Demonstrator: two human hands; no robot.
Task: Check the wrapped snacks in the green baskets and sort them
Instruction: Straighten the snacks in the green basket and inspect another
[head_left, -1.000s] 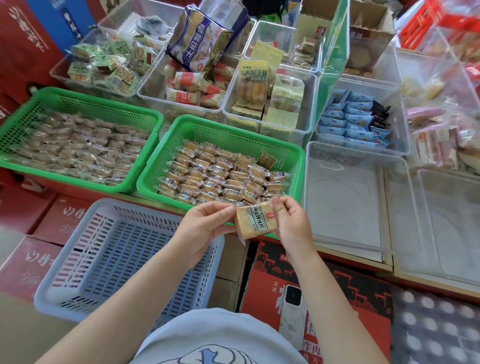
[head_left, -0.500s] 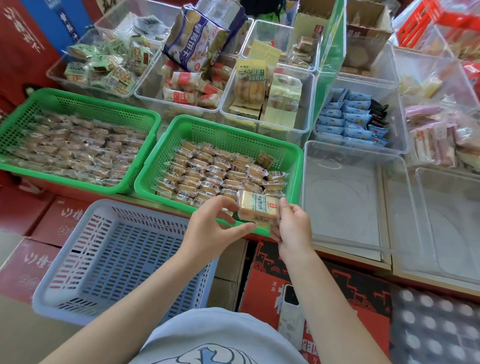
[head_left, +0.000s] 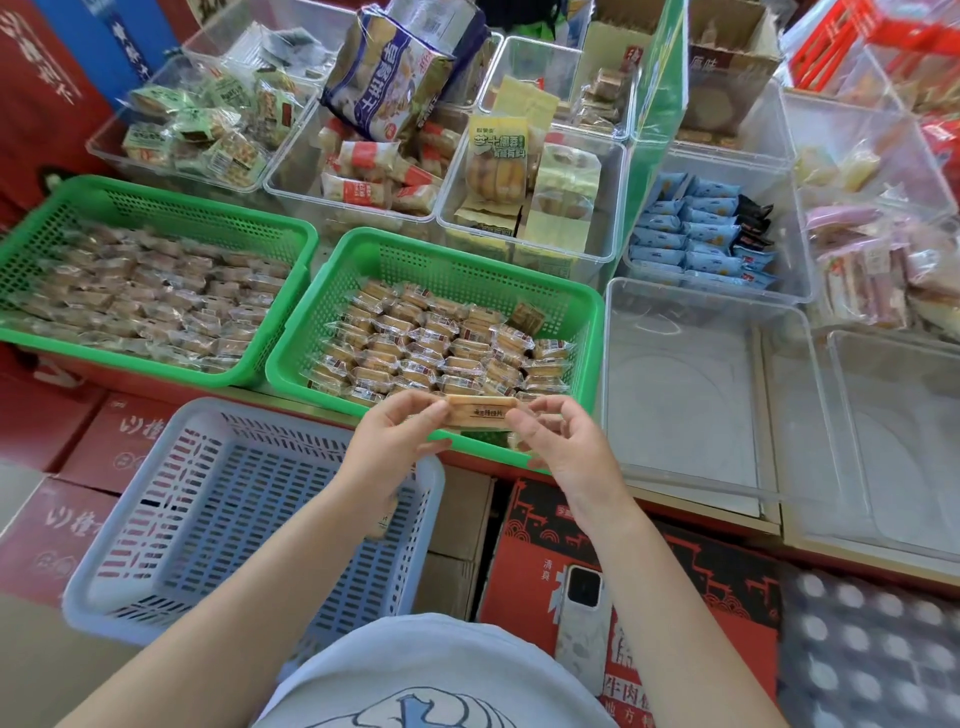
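A: Head view: why is that wrapped snack (head_left: 478, 413) held flat between both hands at the frame's centre?

B: Probably to read its printed face. The left hand (head_left: 387, 449) pinches 1 end with thumb and fingertips, the right hand (head_left: 563, 449) pinches the other, so both are clamped on it, just above the near rim of the right green basket (head_left: 457, 260).

A: And the rest of the snacks?

B: Packed in rows in that basket and in the left green basket (head_left: 156, 205) at mid-left.

A: Where might a checked one go?

B: My guess: the grey-blue basket (head_left: 208, 519) at lower left, under the left wrist, or the clear bin (head_left: 691, 395) at right. Both look bare inside.

A: Anything in the way?

B: Only the green rim ahead. A phone (head_left: 582, 623) lies on a red carton (head_left: 675, 582) below; more snack bins fill the top.
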